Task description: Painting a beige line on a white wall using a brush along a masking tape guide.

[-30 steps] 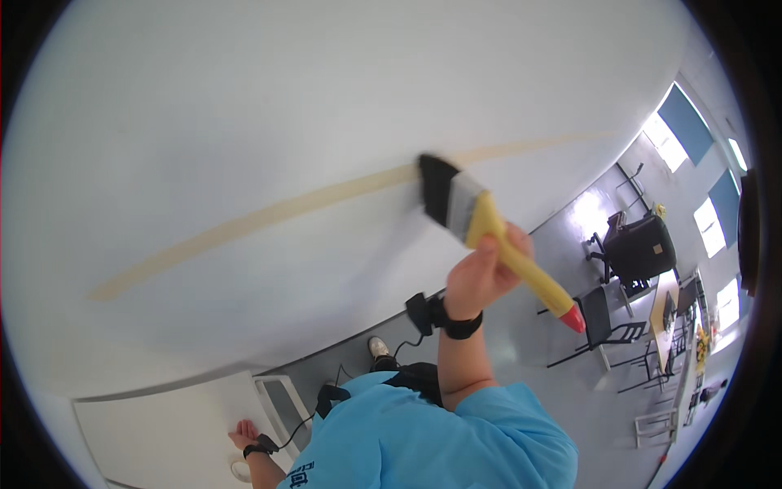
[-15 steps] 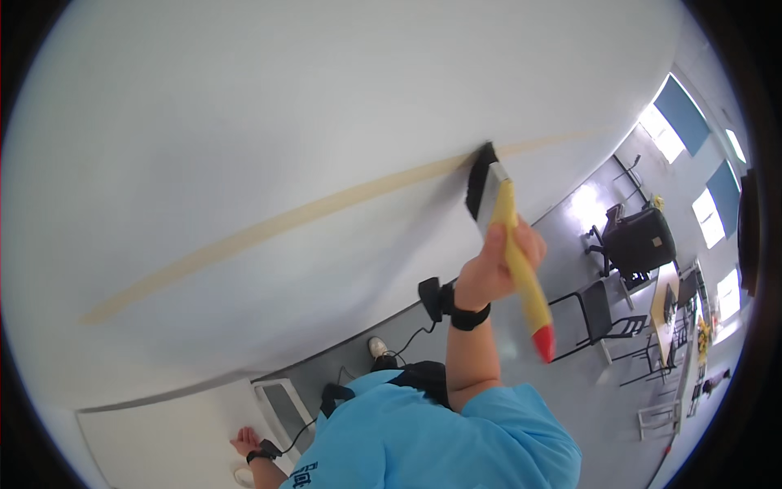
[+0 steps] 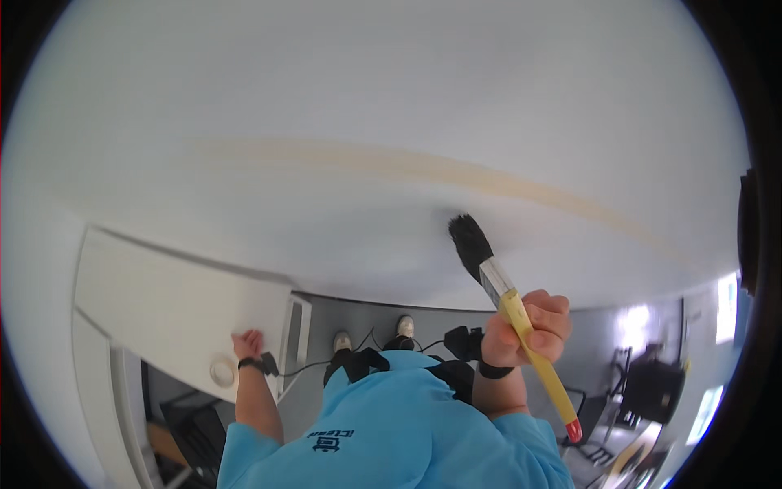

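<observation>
Below the tan stripe (image 3: 490, 181) already on the wall (image 3: 391, 81), our right hand (image 3: 544, 326) grips the brush (image 3: 498, 284), our left hand (image 3: 248, 343) lies loose, and we can't tell how much brushing is left.

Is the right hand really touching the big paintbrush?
Touching. The head view shows the right hand wrapped around the paintbrush at its yellow handle.

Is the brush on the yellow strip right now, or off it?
Off it: the brush has its black bristles ending below the yellow strip, white wall between. Whether they touch the wall, I cannot tell.
</observation>
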### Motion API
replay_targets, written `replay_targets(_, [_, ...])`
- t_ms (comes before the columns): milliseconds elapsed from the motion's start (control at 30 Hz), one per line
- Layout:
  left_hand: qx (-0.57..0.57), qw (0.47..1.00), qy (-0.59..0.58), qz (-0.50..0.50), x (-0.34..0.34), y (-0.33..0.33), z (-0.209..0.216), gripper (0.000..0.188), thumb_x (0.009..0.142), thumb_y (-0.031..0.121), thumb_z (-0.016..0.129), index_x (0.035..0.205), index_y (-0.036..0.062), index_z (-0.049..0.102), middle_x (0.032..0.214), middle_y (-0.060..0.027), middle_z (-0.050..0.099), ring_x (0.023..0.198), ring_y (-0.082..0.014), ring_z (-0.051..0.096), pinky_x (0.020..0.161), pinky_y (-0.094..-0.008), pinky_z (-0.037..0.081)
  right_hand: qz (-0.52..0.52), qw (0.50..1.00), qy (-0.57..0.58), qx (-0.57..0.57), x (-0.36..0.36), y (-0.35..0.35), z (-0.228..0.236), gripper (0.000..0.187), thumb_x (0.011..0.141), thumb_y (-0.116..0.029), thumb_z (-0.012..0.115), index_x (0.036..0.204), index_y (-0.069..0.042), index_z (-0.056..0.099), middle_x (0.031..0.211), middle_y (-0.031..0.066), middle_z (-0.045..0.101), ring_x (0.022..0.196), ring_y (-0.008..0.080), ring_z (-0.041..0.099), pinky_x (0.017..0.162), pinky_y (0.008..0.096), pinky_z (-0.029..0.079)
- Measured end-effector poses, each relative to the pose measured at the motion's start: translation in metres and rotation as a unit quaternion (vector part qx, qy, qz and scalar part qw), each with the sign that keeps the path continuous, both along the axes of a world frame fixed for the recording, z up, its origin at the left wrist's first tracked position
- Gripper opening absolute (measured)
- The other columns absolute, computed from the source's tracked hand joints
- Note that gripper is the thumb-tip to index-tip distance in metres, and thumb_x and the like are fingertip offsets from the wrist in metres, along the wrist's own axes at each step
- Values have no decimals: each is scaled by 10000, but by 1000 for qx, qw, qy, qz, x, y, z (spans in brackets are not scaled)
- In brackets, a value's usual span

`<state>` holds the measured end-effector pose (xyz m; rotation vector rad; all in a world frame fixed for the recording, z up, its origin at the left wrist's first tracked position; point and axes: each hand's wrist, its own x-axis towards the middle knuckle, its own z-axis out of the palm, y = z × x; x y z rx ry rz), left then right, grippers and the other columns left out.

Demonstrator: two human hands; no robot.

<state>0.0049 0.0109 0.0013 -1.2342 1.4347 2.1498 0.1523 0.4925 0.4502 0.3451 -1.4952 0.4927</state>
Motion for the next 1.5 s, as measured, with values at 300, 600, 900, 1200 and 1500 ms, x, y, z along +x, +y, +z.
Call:
replay_targets(300, [-30, 998, 39, 40, 26, 51, 62, 633, 982, 536, 270, 1147, -2, 561, 1002, -126, 684, 848, -212, 661, 690, -293, 495, 142, 970, -155, 123, -45, -32, 10, 287, 784, -204, 781, 916, -138, 535, 847, 51, 568, 646, 187, 476, 477, 259, 380])
replay_targets(600, [-143, 976, 126, -105, 86, 115, 76, 277, 923, 218, 536, 1069, -7, 605, 881, -101, 678, 783, -154, 643, 720, -296, 515, 122, 950, -205, 199, -66, -19, 28, 229, 758, -125, 777, 837, -60, 572, 814, 108, 620, 677, 253, 554, 544, 341, 410])
replay_targets(900, [-291, 946, 92, -105, 153, 88, 110, 320, 896, 274, 535, 1049, 8, 629, 923, -151, 679, 901, -279, 645, 815, -357, 491, 58, 990, 130, 15, -68, 33, 87, 234, 832, -173, 702, 878, 41, 622, 712, 89, 587, 612, 198, 567, 542, 266, 461])
replay_targets(1200, [-418, 895, 135, -73, 156, 115, 204, 290, 889, 251, 577, 1083, 39, 619, 915, -158, 680, 872, -269, 659, 765, -361, 511, 107, 956, 242, -126, -72, 43, 94, 146, 831, -207, 559, 911, -90, 525, 803, 31, 533, 695, 161, 557, 621, 301, 480])
replay_targets(1500, [-441, 727, 525, -50, 49, 177, 418, 359, 837, 22, 651, 1188, 52, 585, 1093, -96, 606, 831, -180, 627, 766, -277, 500, 150, 982, 116, -22, -75, 42, 80, 208, 912, -283, 501, 1085, -166, 499, 876, 20, 403, 715, 200, 388, 561, 327, 361])
